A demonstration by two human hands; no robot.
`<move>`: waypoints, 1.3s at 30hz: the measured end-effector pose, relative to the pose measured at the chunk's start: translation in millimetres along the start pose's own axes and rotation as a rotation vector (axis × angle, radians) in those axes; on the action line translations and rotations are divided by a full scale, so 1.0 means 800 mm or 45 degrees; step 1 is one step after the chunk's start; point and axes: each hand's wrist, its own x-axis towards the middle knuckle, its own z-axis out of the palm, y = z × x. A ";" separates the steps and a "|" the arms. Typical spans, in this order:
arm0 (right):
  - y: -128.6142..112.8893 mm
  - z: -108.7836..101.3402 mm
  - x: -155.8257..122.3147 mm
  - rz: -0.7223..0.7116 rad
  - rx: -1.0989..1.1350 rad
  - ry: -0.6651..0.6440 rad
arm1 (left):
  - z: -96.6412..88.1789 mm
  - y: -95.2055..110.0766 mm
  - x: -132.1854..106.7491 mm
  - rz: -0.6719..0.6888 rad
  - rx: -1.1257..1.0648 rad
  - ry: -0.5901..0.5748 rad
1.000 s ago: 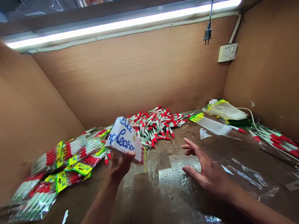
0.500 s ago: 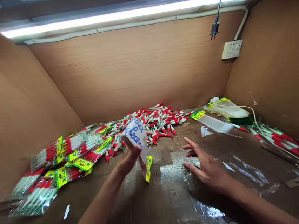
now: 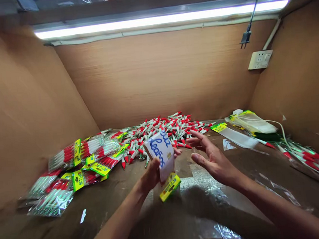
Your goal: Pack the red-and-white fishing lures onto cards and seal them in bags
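My left hand [image 3: 150, 176] is closed around a white box-like piece [image 3: 161, 153] with blue handwriting on its face, held tilted above the table. A yellow and green header card [image 3: 170, 187] printed BCT LURE hangs at the lower end of that piece; whether a bag joins it there is hard to make out. My right hand [image 3: 215, 163] is raised just to the right, fingers apart and nothing in it. Behind both hands lies a heap of red and white fishing lures [image 3: 163, 128].
Packed bags of lures [image 3: 68, 169] pile up at left. At right lie an empty header bag [image 3: 234, 136], a stack of clear bags [image 3: 255, 123] and bundled lures [image 3: 307, 159]. Plastic scraps [image 3: 277, 189] litter the table [image 3: 125, 228]. A plug [image 3: 245, 38] dangles near the wall socket [image 3: 260, 60].
The white piece has turned to show more of its written face, and the yellow card has swung flatter. My right hand has moved up, closer to the piece. The camera view has shifted.
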 end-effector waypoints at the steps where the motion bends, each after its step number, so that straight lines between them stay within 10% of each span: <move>1: -0.005 0.004 0.009 -0.008 0.031 -0.004 | -0.004 0.000 -0.001 -0.010 -0.012 0.010; 11: -0.014 0.059 0.090 0.294 0.569 -0.395 | -0.020 -0.020 -0.008 -0.180 -0.137 -0.115; 17: -0.005 0.037 0.104 0.151 0.940 0.267 | -0.009 -0.023 -0.003 -0.219 -0.344 -0.052; 21: 0.041 -0.043 0.085 0.263 0.621 0.477 | -0.012 -0.025 0.002 -0.196 -0.500 -0.028; 26: 0.074 -0.093 0.034 0.283 -0.532 0.522 | -0.016 -0.028 0.006 -0.237 -0.599 -0.016; 34: -0.025 0.037 0.025 -0.427 -0.631 -0.497 | 0.001 -0.037 0.007 -0.291 -0.571 -0.016; 39: -0.008 0.045 0.042 -0.323 -0.599 -0.520 | -0.007 -0.036 0.002 -0.351 -0.583 -0.012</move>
